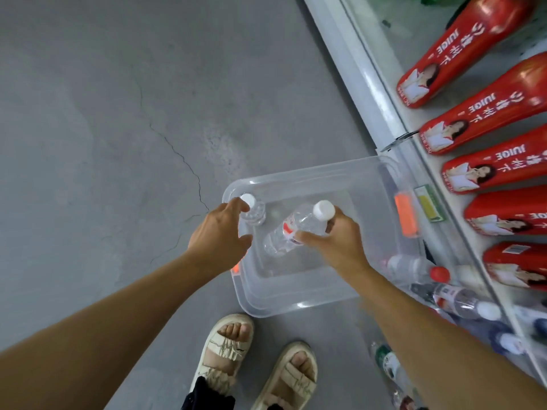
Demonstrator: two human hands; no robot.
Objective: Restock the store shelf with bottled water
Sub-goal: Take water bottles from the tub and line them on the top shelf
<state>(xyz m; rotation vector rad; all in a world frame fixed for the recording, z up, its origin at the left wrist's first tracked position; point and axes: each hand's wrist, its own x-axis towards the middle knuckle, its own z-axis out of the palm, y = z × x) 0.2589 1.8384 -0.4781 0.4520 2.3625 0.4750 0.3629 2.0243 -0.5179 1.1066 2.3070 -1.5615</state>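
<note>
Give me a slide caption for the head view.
Both hands, left and right, lift clear white-capped water bottles from a transparent plastic bin.

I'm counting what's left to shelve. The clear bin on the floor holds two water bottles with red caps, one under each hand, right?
Not quite: the caps are white, not red. The head view shows the left hand on one water bottle and the right hand holding the other water bottle, both inside the clear bin on the floor.
</note>
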